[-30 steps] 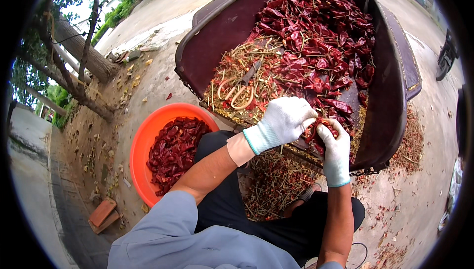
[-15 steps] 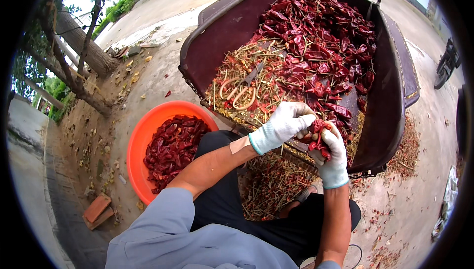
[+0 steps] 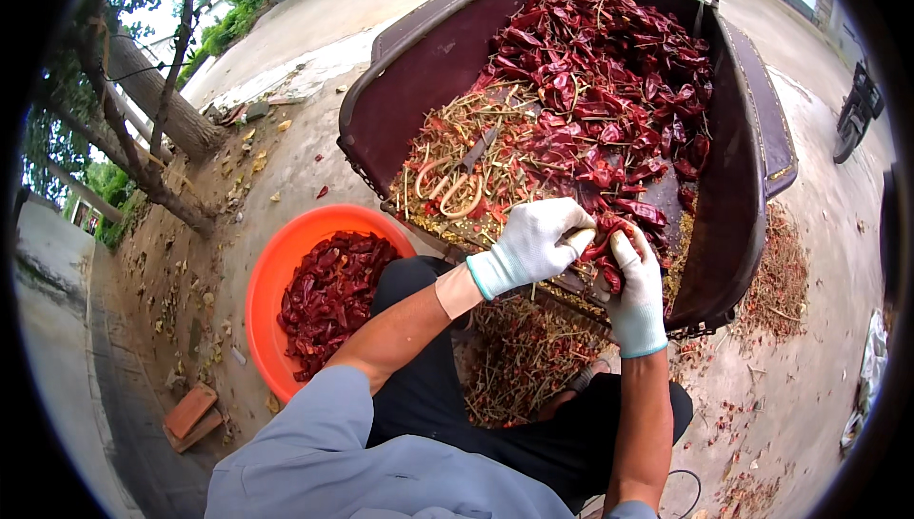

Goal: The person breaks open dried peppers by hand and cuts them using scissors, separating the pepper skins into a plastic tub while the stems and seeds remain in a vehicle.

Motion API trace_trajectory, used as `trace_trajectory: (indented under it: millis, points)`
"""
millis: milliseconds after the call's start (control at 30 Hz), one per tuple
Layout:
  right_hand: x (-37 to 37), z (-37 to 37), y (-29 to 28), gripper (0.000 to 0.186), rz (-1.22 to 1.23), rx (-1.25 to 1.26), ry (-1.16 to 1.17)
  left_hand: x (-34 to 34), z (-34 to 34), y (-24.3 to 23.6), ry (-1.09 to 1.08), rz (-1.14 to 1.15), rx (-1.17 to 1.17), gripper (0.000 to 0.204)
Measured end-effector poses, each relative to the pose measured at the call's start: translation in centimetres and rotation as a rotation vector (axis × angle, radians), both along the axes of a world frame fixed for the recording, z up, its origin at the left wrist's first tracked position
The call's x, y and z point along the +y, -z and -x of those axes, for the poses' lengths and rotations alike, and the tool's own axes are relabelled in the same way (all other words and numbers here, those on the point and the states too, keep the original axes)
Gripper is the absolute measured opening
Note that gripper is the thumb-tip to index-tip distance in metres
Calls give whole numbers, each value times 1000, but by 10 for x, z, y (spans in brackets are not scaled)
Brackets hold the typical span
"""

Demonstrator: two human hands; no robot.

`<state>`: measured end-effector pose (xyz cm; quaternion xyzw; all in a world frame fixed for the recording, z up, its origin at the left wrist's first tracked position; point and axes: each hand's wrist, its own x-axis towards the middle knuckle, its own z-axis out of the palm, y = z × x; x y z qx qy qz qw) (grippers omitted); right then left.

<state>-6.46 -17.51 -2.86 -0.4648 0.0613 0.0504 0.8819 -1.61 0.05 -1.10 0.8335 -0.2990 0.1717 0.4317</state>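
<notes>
Moved: left hand (image 3: 528,245) now meets right hand (image 3: 636,295) at the cart's (image 3: 752,195) near edge; both pinch dried red chillies (image 3: 602,243), destemming apparently underway.

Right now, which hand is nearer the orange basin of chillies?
Left. The left hand works at the cart's near edge, right of the orange basin; the right hand sits farther right, beyond it.

Orange basin (image 3: 271,276) of dried red chillies at left on the concrete ground (image 3: 286,148). Two bricks (image 3: 190,416) lie near the kerb. Tree trunks (image 3: 157,105) lean at upper left. Stem litter (image 3: 783,276) is scattered to the right; a parked vehicle's wheel (image 3: 855,114) shows at far right.
</notes>
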Motion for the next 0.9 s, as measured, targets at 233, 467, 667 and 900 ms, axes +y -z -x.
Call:
trace_trajectory:
  millis: [233,467,667,900]
  points:
    - [-8,5,-10,23,62,18,-6,66,-30,-7,-409,-320,183,24]
    - [-11,-5,-6,18,205,-35,115,136,-49,8,-676,-952,439,50]
    - [-14,-8,0,28,235,-103,119,136,-54,9,-688,-755,502,56]
    - [-24,-5,4,28,208,-127,151,140,-45,-1,-203,310,637,56]
